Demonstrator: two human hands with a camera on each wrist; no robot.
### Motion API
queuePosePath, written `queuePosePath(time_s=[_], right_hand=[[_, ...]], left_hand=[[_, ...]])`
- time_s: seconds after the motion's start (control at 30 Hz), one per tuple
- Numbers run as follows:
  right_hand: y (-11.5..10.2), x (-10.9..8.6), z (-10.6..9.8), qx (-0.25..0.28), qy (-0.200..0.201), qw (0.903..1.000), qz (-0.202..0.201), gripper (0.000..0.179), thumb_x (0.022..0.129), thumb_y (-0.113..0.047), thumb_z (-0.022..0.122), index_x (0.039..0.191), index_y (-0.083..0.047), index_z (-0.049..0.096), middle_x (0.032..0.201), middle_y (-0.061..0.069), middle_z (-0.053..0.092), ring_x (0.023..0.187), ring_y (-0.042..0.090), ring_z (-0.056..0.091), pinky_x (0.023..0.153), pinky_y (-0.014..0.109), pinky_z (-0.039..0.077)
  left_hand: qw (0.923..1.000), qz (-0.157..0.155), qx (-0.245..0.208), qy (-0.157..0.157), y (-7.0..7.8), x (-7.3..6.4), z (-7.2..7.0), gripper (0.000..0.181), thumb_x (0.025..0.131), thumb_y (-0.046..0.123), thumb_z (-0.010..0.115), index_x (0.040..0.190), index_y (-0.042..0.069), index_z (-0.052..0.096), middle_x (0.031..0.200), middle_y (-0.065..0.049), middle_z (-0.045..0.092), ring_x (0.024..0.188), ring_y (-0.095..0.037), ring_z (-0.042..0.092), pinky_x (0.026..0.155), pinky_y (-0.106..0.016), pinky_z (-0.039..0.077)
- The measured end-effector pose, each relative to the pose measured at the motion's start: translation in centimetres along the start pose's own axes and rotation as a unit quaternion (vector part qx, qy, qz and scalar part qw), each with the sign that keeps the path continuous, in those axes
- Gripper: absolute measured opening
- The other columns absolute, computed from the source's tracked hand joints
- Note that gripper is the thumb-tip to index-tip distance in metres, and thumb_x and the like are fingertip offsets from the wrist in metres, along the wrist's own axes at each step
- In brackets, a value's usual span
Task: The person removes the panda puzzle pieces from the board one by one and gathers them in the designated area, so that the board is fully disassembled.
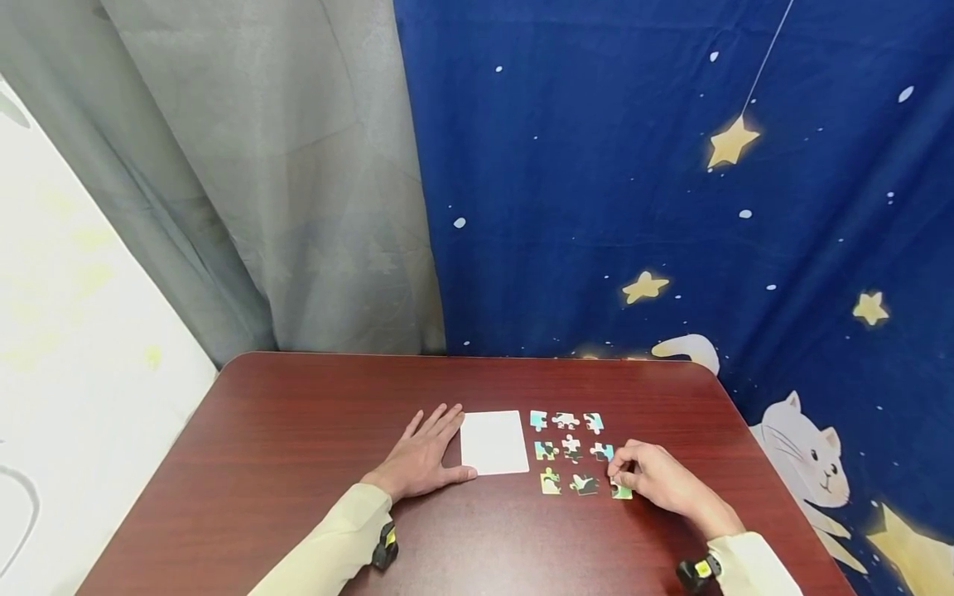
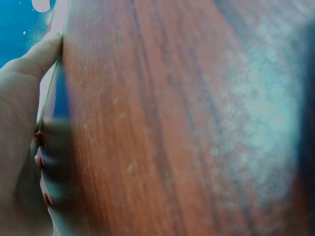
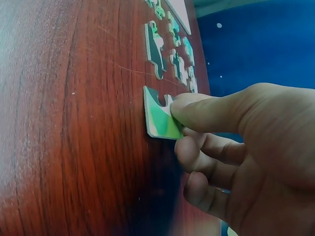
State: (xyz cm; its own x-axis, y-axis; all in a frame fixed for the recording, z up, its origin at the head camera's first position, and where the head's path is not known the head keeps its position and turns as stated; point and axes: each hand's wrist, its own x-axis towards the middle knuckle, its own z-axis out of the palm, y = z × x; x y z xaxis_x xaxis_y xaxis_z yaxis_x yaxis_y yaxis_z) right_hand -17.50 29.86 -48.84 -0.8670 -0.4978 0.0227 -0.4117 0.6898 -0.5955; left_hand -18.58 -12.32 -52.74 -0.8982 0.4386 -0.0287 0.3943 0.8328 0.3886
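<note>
A white square board [image 1: 495, 443] lies flat on the table. My left hand [image 1: 421, 457] rests at its left side with fingers spread, the thumb and fingertips at the board's edge. The left thumb [image 2: 42, 56] shows at the side of the left wrist view. To the right of the board, several jigsaw pieces [image 1: 571, 448] lie apart in rows of three. With thumb and fingers, my right hand [image 1: 659, 476] pinches the nearest right puzzle piece [image 3: 160, 118], green with a dark and white part. Its far edge is hidden behind the thumb.
The dark red wooden table [image 1: 298, 430] has a rounded far edge. Behind it hang a grey curtain [image 1: 343, 207] and a blue star-patterned curtain [image 1: 566, 182]. Each wrist wears a small black device.
</note>
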Motion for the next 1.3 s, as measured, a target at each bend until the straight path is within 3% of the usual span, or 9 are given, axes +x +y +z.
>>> queuePosePath(time_s=[0.4, 0.83, 1.3], right_hand=[[-0.1, -0.3, 0.1, -0.025, 0.012, 0.9993, 0.025, 0.014, 0.088, -0.002, 0.079, 0.096, -0.014, 0.078, 0.089, -0.007, 0.066, 0.076, -0.003, 0.054, 0.067, 0.02, 0.048], [-0.1, -1.0, 0.1, -0.022, 0.023, 0.9984, 0.046, 0.012, 0.09, -0.003, 0.077, 0.096, -0.013, 0.076, 0.089, -0.007, 0.065, 0.078, -0.003, 0.056, 0.071, 0.02, 0.051], [-0.6, -1.3, 0.4, -0.011, 0.026, 0.9977, 0.061, 0.01, 0.092, -0.005, 0.076, 0.096, -0.014, 0.074, 0.088, -0.007, 0.065, 0.075, -0.002, 0.054, 0.068, 0.019, 0.047]], left_hand=[[1.0, 0.005, -0.001, 0.0, 0.3, 0.2, 0.0, 0.102, 0.095, 0.072, 0.063, 0.169, 0.009, 0.032, 0.179, -0.006, 0.028, 0.168, -0.032, 0.022, 0.135, -0.062, 0.015], [0.9999, 0.007, -0.01, -0.004, 0.2, 0.8, -0.3, 0.101, 0.094, 0.07, 0.066, 0.168, 0.009, 0.033, 0.178, -0.006, 0.029, 0.168, -0.032, 0.023, 0.135, -0.062, 0.015], [0.9995, -0.008, -0.023, -0.022, -1.0, 0.8, -0.8, 0.103, 0.091, 0.067, 0.071, 0.168, 0.008, 0.034, 0.178, -0.007, 0.029, 0.168, -0.032, 0.022, 0.135, -0.062, 0.015]])
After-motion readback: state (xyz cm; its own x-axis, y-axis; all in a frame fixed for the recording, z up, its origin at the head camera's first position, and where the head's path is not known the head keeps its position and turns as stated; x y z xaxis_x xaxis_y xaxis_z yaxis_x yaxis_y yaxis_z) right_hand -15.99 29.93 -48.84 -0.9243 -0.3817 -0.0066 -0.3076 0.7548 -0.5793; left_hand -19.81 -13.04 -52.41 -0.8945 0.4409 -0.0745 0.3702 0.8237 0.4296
